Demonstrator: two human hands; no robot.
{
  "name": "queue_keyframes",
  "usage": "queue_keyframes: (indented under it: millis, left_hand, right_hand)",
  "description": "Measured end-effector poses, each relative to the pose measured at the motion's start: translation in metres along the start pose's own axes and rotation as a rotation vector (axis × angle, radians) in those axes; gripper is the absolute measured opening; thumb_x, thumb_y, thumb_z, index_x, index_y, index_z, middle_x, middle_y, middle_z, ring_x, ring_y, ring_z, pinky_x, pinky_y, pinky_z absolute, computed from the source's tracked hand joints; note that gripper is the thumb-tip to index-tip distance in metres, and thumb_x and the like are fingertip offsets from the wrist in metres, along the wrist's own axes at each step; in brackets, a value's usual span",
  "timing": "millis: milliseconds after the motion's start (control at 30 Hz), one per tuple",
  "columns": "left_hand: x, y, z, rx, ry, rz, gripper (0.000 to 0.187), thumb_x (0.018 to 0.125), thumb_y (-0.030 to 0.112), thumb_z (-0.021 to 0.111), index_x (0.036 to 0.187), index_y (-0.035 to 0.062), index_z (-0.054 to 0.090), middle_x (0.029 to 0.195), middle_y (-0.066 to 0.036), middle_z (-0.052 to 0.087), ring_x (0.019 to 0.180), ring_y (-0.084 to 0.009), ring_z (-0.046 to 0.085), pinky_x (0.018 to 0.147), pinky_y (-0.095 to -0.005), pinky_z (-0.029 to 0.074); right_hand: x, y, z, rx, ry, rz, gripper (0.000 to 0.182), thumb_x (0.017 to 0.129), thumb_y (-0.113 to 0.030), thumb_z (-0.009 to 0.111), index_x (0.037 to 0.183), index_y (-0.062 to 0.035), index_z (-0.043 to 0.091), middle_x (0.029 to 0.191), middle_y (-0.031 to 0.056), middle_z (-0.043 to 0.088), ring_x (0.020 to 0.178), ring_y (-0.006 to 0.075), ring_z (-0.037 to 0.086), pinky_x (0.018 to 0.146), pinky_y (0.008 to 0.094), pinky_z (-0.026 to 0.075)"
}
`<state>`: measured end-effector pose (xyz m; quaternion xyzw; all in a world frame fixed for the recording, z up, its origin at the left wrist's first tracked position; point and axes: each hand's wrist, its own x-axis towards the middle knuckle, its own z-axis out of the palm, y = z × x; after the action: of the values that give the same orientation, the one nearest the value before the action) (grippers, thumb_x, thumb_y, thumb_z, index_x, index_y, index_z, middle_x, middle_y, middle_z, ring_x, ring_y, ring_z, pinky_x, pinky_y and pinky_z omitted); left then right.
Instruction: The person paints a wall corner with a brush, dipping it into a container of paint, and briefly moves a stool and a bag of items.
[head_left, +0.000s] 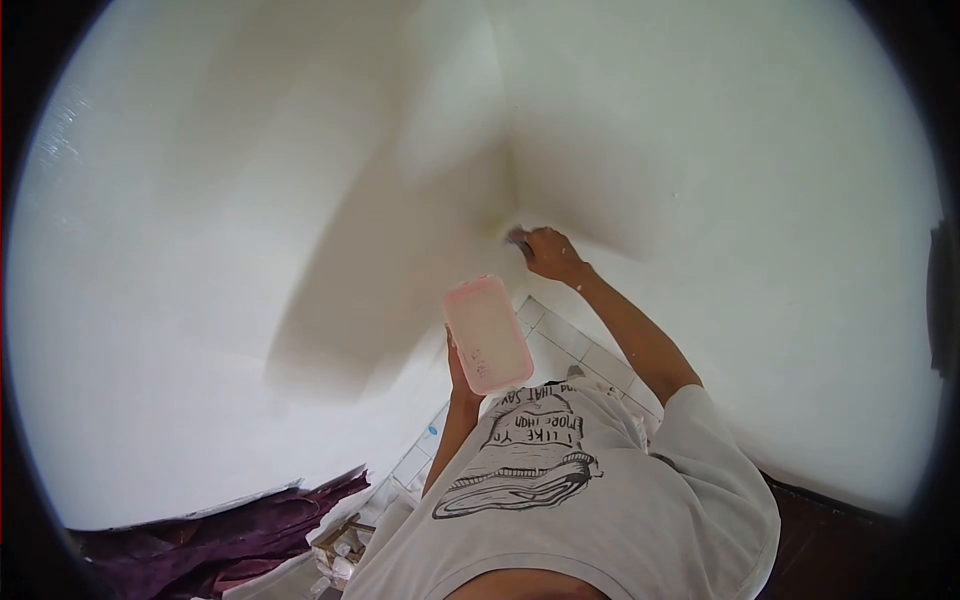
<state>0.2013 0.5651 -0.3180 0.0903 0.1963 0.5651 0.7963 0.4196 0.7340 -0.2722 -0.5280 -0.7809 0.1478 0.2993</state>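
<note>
My left hand (458, 372) is raised in front of my chest and holds a pink rectangular plastic tub (487, 333) from below, its open side turned away from me. My right hand (548, 255) reaches out to the corner where two white walls (700, 150) meet. It grips a small dark tool (518, 238), a brush or a sponge, whose tip touches the wall right at the corner. My white printed T-shirt (590, 490) fills the lower middle of the view.
A darker, damp-looking patch (400, 230) spreads over the left wall beside the corner. White floor tiles (565, 345) show below the tub. Purple cloth (250, 530) and small items lie at lower left. A dark strip (830, 510) runs along the right wall's base.
</note>
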Motion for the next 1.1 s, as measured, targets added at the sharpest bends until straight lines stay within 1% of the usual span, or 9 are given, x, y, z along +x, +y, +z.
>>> queue_keyframes:
  millis: [100,300,467,633,700,733,900,1033,1100]
  left_hand:
    - [0.004,-0.008,0.007,-0.012,0.01,0.041,0.076,0.1,0.065,0.039,0.155,0.0124,0.034,0.139,-0.024,0.054,0.112,-0.0384,0.065,0.088,-0.0537,0.059]
    - [0.007,-0.017,0.025,-0.032,0.016,0.064,0.073,0.1,0.063,0.041,0.155,0.0136,0.035,0.137,-0.023,0.056,0.111,-0.038,0.065,0.087,-0.0532,0.06]
    - [0.01,-0.02,0.025,-0.012,0.019,0.108,0.072,0.101,0.061,0.042,0.154,0.0131,0.035,0.136,-0.023,0.057,0.112,-0.0369,0.066,0.088,-0.0526,0.06]
    - [0.004,-0.02,0.027,-0.015,0.084,0.135,0.071,0.102,0.06,0.041,0.154,0.0124,0.035,0.135,-0.023,0.057,0.113,-0.0352,0.066,0.09,-0.0508,0.06]
    - [0.001,-0.018,0.029,-0.007,0.049,0.109,0.071,0.102,0.061,0.041,0.154,0.0122,0.036,0.135,-0.022,0.058,0.113,-0.0338,0.066,0.09,-0.0492,0.06]
    - [0.002,-0.017,0.026,-0.002,0.048,0.105,0.071,0.102,0.061,0.041,0.154,0.0122,0.036,0.135,-0.022,0.058,0.113,-0.0338,0.066,0.09,-0.0492,0.06]
    - [0.0,-0.017,0.023,0.028,0.045,0.118,0.073,0.1,0.062,0.045,0.153,0.012,0.037,0.136,-0.019,0.058,0.115,-0.0325,0.065,0.092,-0.0492,0.059]
    - [0.004,-0.02,0.022,0.025,0.08,0.174,0.073,0.1,0.062,0.046,0.152,0.012,0.037,0.135,-0.019,0.058,0.115,-0.0328,0.065,0.092,-0.0498,0.059]
    - [0.001,-0.021,0.02,-0.061,0.1,0.099,0.073,0.1,0.061,0.047,0.152,0.0121,0.037,0.135,-0.019,0.059,0.116,-0.0331,0.065,0.092,-0.0504,0.059]
  right_hand:
    - [0.005,0.035,-0.023,0.035,-0.089,-0.061,0.03,0.09,-0.006,0.059,0.117,-0.0137,0.069,0.087,0.0225,0.068,0.077,0.0411,0.065,0.072,0.0499,0.053]
    - [0.072,-0.044,-0.164,0.085,0.323,-0.221,0.024,0.091,-0.008,0.062,0.113,-0.0086,0.07,0.086,0.0198,0.067,0.076,0.0403,0.065,0.07,0.0484,0.053]
    - [0.078,-0.014,-0.102,0.159,0.58,-0.324,0.027,0.091,-0.006,0.064,0.117,-0.0096,0.07,0.087,0.0188,0.067,0.076,0.0394,0.065,0.07,0.046,0.054]
    - [0.022,0.035,-0.018,0.135,0.274,-0.066,0.031,0.091,-0.007,0.061,0.121,-0.0098,0.069,0.093,0.0206,0.07,0.084,0.0384,0.068,0.075,0.047,0.054]
    - [0.011,0.038,-0.031,0.035,-0.329,0.118,0.035,0.091,-0.005,0.062,0.125,-0.008,0.067,0.095,0.0217,0.071,0.086,0.0378,0.069,0.076,0.046,0.053]
    - [0.011,0.027,-0.042,0.037,-0.324,0.121,0.035,0.091,-0.005,0.062,0.125,-0.008,0.067,0.095,0.0217,0.071,0.086,0.0378,0.069,0.076,0.046,0.053]
    - [0.012,-0.012,-0.102,0.237,0.01,-0.087,0.045,0.09,-0.002,0.058,0.135,-0.005,0.057,0.105,0.0247,0.069,0.089,0.0412,0.068,0.077,0.0494,0.054]
    - [0.021,-0.036,-0.146,0.271,0.146,0.027,0.049,0.09,-0.001,0.059,0.138,-0.0006,0.051,0.108,0.0268,0.068,0.089,0.0435,0.068,0.076,0.0487,0.055]
    - [0.034,-0.035,-0.153,0.039,0.368,-0.117,0.046,0.092,-0.002,0.06,0.136,0.0033,0.051,0.109,0.0277,0.067,0.089,0.0455,0.067,0.076,0.0471,0.056]
